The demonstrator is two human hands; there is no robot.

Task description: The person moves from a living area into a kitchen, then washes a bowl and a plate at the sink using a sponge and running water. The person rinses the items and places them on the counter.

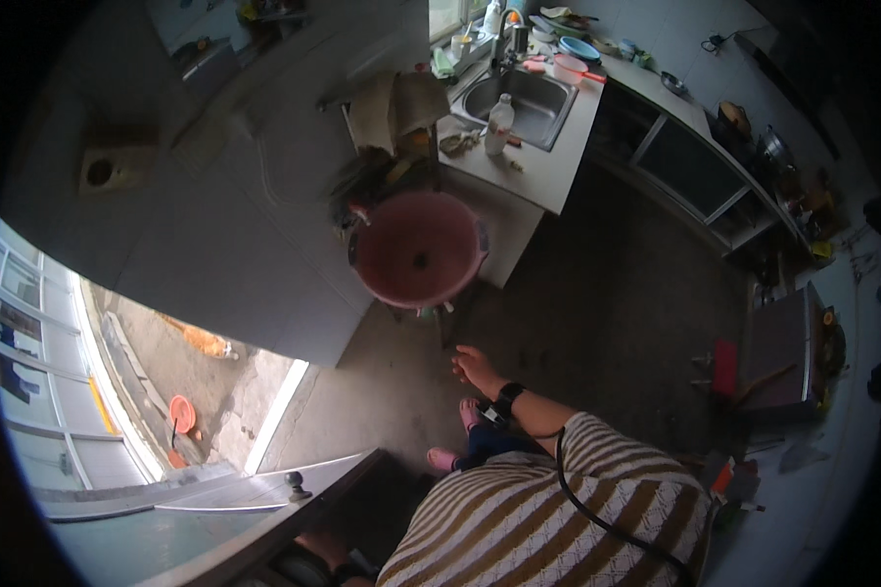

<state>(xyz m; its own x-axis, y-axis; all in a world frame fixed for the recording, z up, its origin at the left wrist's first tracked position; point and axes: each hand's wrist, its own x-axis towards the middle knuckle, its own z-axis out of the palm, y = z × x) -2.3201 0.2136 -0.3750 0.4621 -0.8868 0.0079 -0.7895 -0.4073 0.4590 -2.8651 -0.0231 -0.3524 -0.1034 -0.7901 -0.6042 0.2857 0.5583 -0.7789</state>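
My right hand [477, 368], with a black strap at its wrist, hangs in front of my body with loosely curled fingers and nothing visible in it. Ahead of it a pink plastic washbasin [418, 253] sits on a stand, apart from the hand. A dark spot shows at the basin's bottom. Low at the left, my left hand [324, 549] is in shadow beside a dark-edged door [264, 524] with a round knob [296, 486]. Whether that hand grips anything is hidden by the dimness.
Beyond the washbasin, a counter holds a steel sink [517, 103], a plastic bottle [498, 126] and a pink ladle [573, 70]. Low cabinets [694, 165] run along the right. Through the doorway, an orange cat [200, 337] lies outside near an orange basin [182, 414].
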